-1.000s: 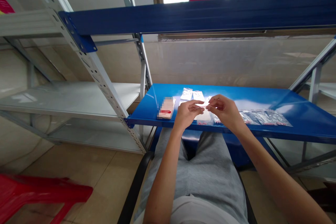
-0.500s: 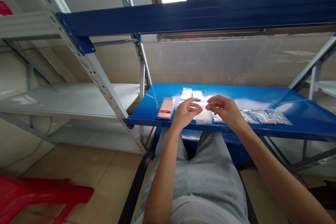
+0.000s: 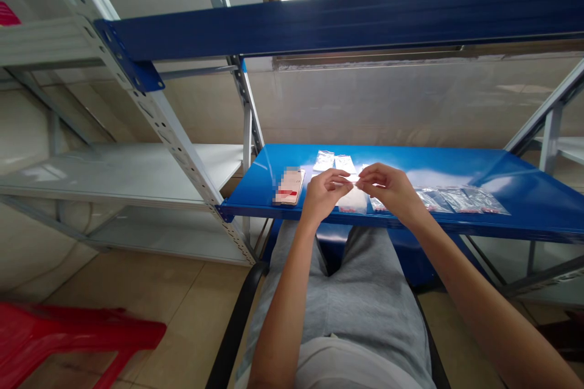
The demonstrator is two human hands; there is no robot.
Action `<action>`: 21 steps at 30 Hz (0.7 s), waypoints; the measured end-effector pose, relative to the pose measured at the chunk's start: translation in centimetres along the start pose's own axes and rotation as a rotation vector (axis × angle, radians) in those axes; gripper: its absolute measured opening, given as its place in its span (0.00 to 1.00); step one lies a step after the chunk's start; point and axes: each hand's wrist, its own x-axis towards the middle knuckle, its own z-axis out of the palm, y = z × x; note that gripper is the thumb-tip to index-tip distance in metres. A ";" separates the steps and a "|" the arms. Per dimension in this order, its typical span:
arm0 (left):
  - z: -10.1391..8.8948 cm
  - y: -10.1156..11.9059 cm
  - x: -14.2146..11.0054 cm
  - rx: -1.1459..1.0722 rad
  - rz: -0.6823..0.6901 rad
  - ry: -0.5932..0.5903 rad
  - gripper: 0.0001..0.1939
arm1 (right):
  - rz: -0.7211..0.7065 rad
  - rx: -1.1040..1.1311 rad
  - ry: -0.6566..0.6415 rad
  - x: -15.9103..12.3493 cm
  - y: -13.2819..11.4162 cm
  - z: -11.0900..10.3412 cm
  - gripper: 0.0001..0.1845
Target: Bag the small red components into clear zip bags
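Note:
A small clear plastic bag point(image 3: 353, 201) hangs between my hands over the front of the blue shelf, with traces of red along its bottom. My left hand point(image 3: 325, 192) pinches the bag's upper edge from the left, thumb and fingers closed. From the right, my right hand point(image 3: 384, 186) pinches the same edge, its fingertips close to the left ones. Behind the left hand lie two flat plastic bags point(image 3: 324, 160), bright with glare. More clear bags with red bits point(image 3: 462, 200) lie in a row right of my right hand, which partly hides the row.
A phone point(image 3: 291, 186), partly pixelated, lies left of my hands on the blue shelf point(image 3: 438, 167). A blue beam point(image 3: 319, 27) crosses above. White shelving point(image 3: 123, 170) stands at left, and a red plastic stool point(image 3: 77, 331) stands on the floor.
My hands have moved closer together along the bag's upper edge, my right hand shifting slightly left. The other bags and the phone stay where they were.

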 end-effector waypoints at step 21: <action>0.2 -0.6 -0.1 -0.014 -0.059 0.019 0.17 | 0.018 -0.036 -0.017 -0.3 0.2 0.3 0.15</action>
